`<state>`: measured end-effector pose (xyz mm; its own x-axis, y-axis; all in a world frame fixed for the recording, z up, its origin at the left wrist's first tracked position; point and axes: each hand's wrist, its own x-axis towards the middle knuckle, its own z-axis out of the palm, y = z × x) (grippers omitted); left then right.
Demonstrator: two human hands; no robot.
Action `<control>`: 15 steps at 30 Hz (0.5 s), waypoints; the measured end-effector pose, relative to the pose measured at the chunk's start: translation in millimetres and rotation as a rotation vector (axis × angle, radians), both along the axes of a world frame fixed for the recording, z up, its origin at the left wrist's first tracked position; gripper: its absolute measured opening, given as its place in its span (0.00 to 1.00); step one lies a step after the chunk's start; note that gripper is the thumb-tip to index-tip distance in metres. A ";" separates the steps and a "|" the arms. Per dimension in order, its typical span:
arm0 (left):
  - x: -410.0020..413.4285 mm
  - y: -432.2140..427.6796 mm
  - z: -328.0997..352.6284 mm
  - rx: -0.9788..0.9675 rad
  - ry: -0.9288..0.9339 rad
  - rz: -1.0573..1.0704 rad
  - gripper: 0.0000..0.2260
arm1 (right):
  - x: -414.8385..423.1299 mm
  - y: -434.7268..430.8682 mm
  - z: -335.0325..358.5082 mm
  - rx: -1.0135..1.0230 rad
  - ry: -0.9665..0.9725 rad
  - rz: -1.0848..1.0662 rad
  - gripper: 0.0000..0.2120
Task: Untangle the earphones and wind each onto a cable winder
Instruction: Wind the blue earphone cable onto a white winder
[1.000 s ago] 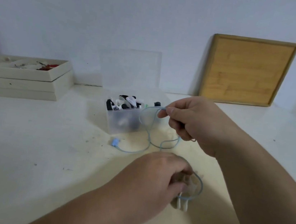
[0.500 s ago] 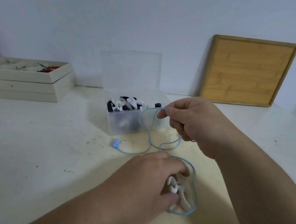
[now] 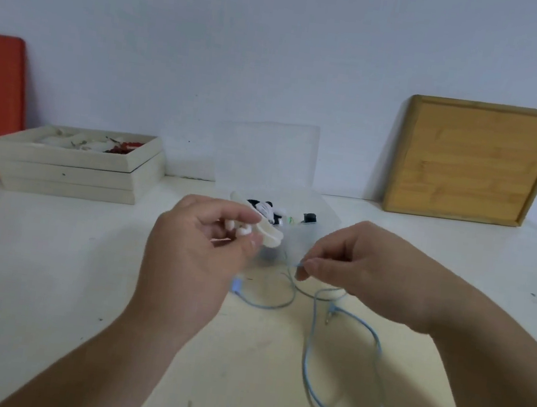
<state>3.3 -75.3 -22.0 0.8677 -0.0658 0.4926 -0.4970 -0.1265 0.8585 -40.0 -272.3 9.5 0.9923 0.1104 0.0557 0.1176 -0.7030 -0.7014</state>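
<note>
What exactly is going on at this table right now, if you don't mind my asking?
A person is sorting out a light blue earphone cable. The left hand holds a white cable winder and white earbuds, raised above the table. The right hand pinches the cable, whose loose loop lies on the table. An open clear box of more earphones sits behind.
</note>
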 end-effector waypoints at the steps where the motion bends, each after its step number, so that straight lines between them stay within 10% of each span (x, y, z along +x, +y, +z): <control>1: 0.9 0.6 -0.6 -0.015 0.026 -0.003 0.13 | -1.4 4.7 0.5 -0.022 0.022 0.082 0.09; 15: -10.7 -5.8 1.9 0.042 -0.017 -0.229 0.09 | -1.5 15.5 1.2 0.228 -0.267 0.036 0.12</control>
